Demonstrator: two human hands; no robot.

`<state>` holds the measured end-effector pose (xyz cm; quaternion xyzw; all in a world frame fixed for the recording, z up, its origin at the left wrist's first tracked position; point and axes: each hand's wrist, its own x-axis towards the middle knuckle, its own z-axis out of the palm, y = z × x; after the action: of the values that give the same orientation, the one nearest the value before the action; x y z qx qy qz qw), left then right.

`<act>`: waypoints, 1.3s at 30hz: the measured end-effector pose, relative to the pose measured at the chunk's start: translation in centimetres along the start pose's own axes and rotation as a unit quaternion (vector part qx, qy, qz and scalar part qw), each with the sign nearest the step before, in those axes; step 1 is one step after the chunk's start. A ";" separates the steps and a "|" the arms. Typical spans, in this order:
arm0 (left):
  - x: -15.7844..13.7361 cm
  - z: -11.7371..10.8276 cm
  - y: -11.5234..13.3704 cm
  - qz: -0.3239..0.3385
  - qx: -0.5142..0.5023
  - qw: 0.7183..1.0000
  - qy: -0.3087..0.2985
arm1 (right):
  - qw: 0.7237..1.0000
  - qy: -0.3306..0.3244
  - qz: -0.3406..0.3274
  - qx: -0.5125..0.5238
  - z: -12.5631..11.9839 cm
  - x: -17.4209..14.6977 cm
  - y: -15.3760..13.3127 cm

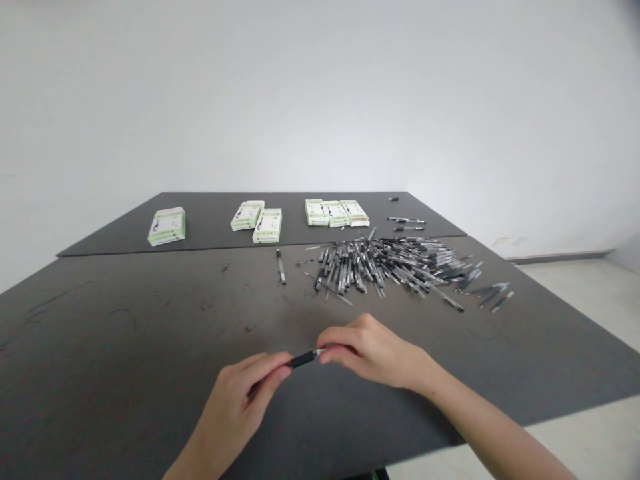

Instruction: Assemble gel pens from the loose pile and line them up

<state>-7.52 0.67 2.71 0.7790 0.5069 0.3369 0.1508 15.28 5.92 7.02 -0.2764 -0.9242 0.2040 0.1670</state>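
Between my two hands, above the near part of the dark table, is a pen (303, 360) with a black grip. My left hand (245, 393) pinches its left end between thumb and fingers. At the other end, my right hand (357, 350) has thumb and fingertips closed on the pale, narrow tip. Beyond my hands, a single pen (281, 267) with a clear barrel lies on the table. To its right spreads a big loose pile of pens (370, 263), clear and black.
White and green boxes stand toward the back: one box (167, 227) at the left, a pair (267, 227) nearer the middle, and three (336, 213) behind the pile. Several pens (407, 221) lie at the back right. Short pen parts (493, 295) sit right of the pile on the table (150, 347).
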 end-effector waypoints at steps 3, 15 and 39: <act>0.0 0.0 -0.1 0.015 0.012 1.000 0.003 | 1.000 0.006 0.000 -0.025 0.5 -0.1 -0.1; 0.0 0.9 -0.7 0.132 0.196 0.972 0.019 | 0.960 0.001 0.197 0.199 3.6 0.8 1.1; -0.8 0.4 -0.1 0.012 0.147 0.987 0.066 | 0.916 -0.154 0.149 -0.340 -1.7 16.9 8.0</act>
<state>-7.53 0.03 2.05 0.7750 0.5501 0.3110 -0.0030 6.15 22.25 8.04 -0.4161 -0.9002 -0.0596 -0.1141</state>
